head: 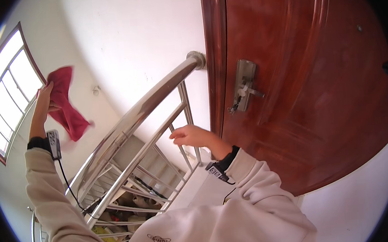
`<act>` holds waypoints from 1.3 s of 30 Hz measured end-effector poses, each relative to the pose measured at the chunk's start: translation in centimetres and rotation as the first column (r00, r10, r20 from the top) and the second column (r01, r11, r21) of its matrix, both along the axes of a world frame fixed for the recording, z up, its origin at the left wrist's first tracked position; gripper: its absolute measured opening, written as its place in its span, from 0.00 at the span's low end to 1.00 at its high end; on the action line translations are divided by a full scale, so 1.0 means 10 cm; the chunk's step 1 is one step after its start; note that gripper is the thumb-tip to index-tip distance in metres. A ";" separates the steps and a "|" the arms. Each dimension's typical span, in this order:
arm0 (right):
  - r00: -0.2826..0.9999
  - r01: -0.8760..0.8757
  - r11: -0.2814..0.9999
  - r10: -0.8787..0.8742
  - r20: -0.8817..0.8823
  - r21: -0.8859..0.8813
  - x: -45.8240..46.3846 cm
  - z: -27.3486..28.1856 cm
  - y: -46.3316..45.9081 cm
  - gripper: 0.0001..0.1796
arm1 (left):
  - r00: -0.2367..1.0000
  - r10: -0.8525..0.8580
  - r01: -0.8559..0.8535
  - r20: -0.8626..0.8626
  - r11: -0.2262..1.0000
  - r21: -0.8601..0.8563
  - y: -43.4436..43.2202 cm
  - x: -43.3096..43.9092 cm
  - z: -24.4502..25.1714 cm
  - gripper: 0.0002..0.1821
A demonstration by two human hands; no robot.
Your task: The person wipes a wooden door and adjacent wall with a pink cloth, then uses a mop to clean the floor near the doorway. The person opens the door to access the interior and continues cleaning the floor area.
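Observation:
My left hand is raised at the left of the view and grips a dark red cloth, which hangs loosely from the fingers beside the window and is slightly blurred. My right hand is held low near the middle, fingers bent and nothing in them. It appears in front of the upright bars of a stainless steel stair railing; whether it touches a bar I cannot tell. The rail's thick top tube runs between my two hands up to the wall.
On the right stands a reddish-brown door with a metal lever handle and keys in its lock. Beyond the railing, stairs lead down past assorted stored items. A barred window is at the far left.

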State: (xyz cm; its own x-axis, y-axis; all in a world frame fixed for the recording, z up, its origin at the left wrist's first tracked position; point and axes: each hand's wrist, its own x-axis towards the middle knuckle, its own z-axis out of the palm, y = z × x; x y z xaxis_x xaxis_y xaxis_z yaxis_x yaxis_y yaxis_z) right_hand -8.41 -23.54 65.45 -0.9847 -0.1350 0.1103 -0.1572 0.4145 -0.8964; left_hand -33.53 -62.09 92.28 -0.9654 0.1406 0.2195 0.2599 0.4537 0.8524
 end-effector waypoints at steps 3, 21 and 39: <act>0.999 0.003 0.998 -0.006 0.048 0.064 0.16 -0.01 0.17 0.20 | 0.993 -0.007 0.017 -0.114 0.996 0.086 -0.02 0.04 0.22 0.26; 0.855 -0.119 0.191 -0.479 -0.198 -0.974 0.14 0.38 0.36 0.20 | 0.632 -0.536 0.506 -0.560 0.832 -0.225 3.08 1.94 -1.47 0.19; 0.138 0.852 0.341 -0.878 -0.459 -0.397 -1.30 -0.67 1.96 0.05 | 0.641 -0.658 0.721 0.394 0.341 -0.603 1.41 1.95 -2.84 0.24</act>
State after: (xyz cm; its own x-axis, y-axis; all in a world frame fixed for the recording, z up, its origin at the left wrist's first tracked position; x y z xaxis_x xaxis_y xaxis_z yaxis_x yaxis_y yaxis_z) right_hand -21.42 -3.91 58.71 -0.1951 0.7813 0.5930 -0.1210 0.5808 -0.8050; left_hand -14.07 -47.95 63.91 -0.4601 0.8309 -0.3129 0.7177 0.5556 0.4199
